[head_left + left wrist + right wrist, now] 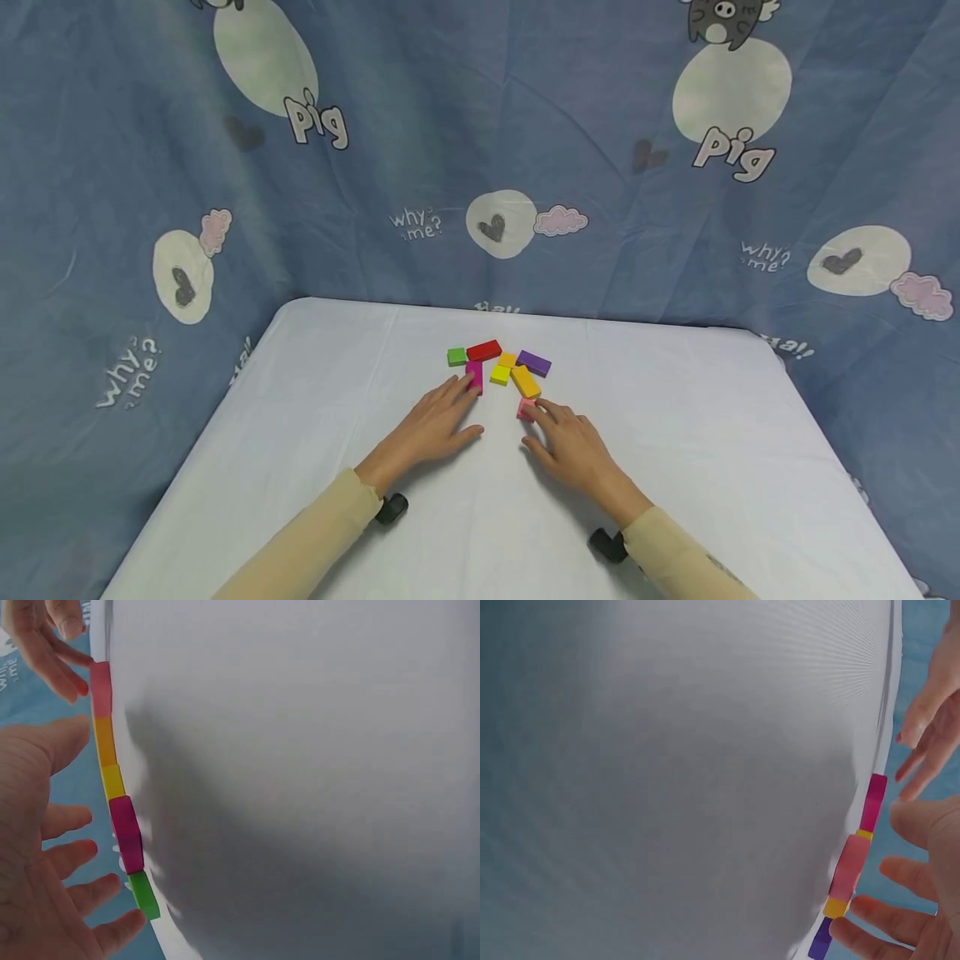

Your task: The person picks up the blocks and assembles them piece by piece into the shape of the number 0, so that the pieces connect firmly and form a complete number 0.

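My left hand (435, 421) spreads its fingers low over the white table, fingertips right at the magenta block (474, 367). Opposite it, my right hand (573, 450) reaches in, its relaxed fingers overlapping the small pink block (527, 402) in the head view. Between and beyond the hands lie a long orange block (526, 382), a yellow block (500, 375) and a small orange block (507, 359). The left wrist view shows the left fingers apart, with the green block (144, 895) by the little finger. Neither hand grips anything.
At the back of the group are a red block (483, 350) and a purple block (534, 363). The white tabletop (675, 417) ends at a blue printed curtain (450, 150). Black wrist cameras sit under both beige sleeves (315, 533).
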`<action>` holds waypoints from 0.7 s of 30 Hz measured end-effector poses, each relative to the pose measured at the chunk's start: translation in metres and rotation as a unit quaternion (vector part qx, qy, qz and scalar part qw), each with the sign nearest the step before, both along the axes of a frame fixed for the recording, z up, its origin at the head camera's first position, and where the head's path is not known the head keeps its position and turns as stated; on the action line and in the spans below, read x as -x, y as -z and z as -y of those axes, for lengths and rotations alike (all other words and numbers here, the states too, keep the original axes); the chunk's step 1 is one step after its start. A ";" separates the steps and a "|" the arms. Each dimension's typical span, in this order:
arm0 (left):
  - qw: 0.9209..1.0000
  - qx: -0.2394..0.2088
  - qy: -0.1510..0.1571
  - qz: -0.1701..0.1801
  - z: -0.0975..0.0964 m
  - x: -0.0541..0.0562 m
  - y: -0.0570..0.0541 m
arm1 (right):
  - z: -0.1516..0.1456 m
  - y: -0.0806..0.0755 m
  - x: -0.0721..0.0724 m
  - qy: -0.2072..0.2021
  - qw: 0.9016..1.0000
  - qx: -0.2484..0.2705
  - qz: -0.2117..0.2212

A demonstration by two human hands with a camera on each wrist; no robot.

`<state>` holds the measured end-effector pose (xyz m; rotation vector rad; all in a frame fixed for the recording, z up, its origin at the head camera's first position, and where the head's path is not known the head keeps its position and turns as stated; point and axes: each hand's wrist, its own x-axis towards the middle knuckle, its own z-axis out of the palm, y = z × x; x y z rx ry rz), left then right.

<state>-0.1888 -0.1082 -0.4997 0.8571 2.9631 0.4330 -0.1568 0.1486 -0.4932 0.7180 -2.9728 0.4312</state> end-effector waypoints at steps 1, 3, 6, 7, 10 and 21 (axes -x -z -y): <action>1.000 0.004 0.000 0.001 -0.001 0.002 0.000 | 0.000 0.000 0.001 -0.001 1.000 0.000 0.001; 1.000 0.013 -0.002 0.007 -0.003 0.006 0.001 | 0.000 0.000 0.002 -0.005 1.000 0.002 0.001; 0.999 0.024 -0.008 0.021 -0.006 0.012 0.000 | 0.000 0.002 0.004 -0.004 1.000 -0.004 -0.006; 0.999 0.029 -0.010 0.026 -0.006 0.013 0.000 | 0.000 0.002 0.005 -0.004 1.000 -0.005 -0.008; 0.999 0.039 -0.016 0.034 -0.007 0.014 0.001 | 0.000 0.004 0.005 -0.003 1.000 -0.008 -0.010; 0.998 0.054 -0.012 0.006 -0.009 0.014 -0.003 | 0.001 0.001 0.007 -0.004 1.000 -0.013 -0.005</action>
